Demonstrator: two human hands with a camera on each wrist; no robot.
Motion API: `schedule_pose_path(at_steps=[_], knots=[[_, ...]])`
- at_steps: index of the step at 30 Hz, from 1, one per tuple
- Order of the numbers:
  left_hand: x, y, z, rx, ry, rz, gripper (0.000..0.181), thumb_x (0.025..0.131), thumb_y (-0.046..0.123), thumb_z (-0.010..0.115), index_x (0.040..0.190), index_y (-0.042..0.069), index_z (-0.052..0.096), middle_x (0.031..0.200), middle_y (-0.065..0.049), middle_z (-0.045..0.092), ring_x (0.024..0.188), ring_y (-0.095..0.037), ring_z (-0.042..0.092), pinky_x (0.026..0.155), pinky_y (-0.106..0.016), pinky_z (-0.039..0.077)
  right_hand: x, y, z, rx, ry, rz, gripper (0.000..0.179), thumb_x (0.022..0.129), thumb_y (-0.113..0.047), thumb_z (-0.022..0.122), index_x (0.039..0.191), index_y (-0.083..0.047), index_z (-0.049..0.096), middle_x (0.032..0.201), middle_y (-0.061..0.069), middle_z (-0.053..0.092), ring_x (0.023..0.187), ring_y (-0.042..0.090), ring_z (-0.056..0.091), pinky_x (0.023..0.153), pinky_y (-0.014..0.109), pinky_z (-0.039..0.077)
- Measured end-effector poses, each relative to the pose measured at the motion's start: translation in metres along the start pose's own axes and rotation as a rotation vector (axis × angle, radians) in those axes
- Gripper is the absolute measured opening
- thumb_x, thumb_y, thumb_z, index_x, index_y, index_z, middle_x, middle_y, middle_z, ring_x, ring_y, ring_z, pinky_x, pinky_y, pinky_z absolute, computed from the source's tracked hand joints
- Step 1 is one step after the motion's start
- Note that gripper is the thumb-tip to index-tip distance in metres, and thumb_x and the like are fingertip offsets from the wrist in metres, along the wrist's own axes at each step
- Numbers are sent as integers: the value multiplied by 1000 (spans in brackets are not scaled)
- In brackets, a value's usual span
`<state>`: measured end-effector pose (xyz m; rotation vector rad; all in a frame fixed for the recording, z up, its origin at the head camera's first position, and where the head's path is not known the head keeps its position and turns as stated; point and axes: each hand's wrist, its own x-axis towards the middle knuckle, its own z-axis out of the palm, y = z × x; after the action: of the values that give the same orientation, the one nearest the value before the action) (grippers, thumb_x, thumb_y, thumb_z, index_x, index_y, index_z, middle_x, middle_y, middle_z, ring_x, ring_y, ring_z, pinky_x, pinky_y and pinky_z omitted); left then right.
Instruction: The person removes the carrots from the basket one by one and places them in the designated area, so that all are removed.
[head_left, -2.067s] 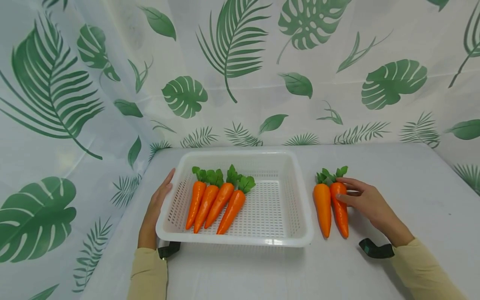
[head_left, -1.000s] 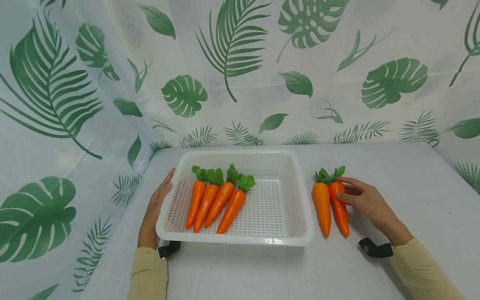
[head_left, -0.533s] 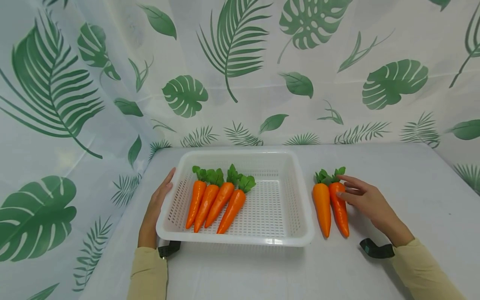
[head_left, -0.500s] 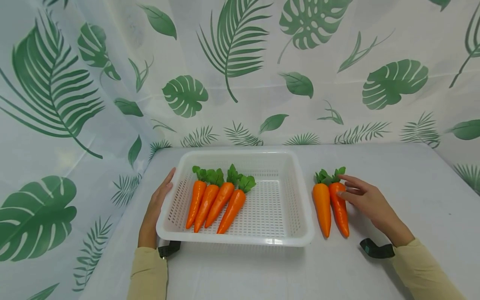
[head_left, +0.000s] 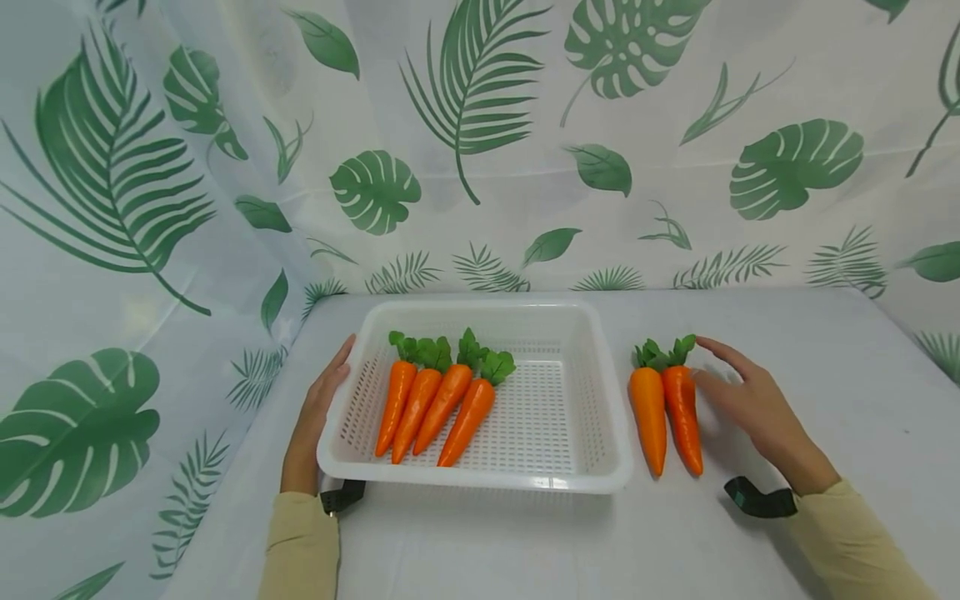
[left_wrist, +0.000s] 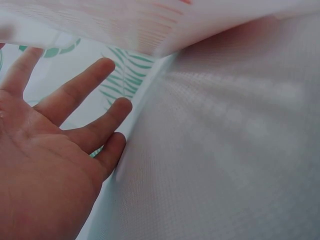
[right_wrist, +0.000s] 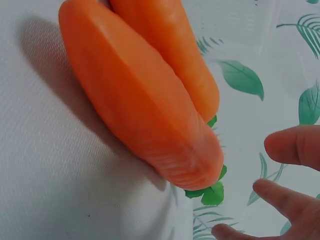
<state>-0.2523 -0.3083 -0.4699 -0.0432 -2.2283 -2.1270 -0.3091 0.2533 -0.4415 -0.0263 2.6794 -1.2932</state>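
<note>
A white perforated plastic basket (head_left: 472,479) stands on the table, with several orange carrots (head_left: 467,421) with green tops lying side by side in its left half. My left hand (head_left: 318,412) rests along the basket's left side, its fingers straight and spread in the left wrist view. To the right of the basket lie two more carrots, a lighter one (head_left: 648,412) and a redder one (head_left: 682,412), touching each other. Just right of the redder carrot is my right hand (head_left: 761,408), fingers apart and holding nothing; the right wrist view shows a gap between fingertips and carrot.
A white cloth covers the table (head_left: 487,554). Behind it and to the left hang white curtains (head_left: 517,158) printed with green leaves. A dark wrist camera (head_left: 759,500) sits under the right wrist, another (head_left: 343,497) by the left.
My right hand has come off the redder carrot and shifted right, its fingers spreading. Both carrots lie where they were. The left hand stays at the basket.
</note>
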Motion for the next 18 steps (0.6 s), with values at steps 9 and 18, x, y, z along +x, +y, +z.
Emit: schedule_pose_path(at_steps=[9,18], knots=[[2,-3,-1,12,3,0,62,116,43,37,173,26,21,175,8,27,154,-26,33,122,-50,33,-3,-11,2,9,103,-61,76,112,-38,48,173,-11,13,172,35,9,152,64,11,104,88,23],[2,-4,-2,31,4,-1,59,116,44,37,173,32,25,174,9,27,154,-26,33,122,-53,32,-4,-23,3,40,126,-126,76,112,-37,50,174,-15,12,175,29,9,152,65,10,109,84,22]])
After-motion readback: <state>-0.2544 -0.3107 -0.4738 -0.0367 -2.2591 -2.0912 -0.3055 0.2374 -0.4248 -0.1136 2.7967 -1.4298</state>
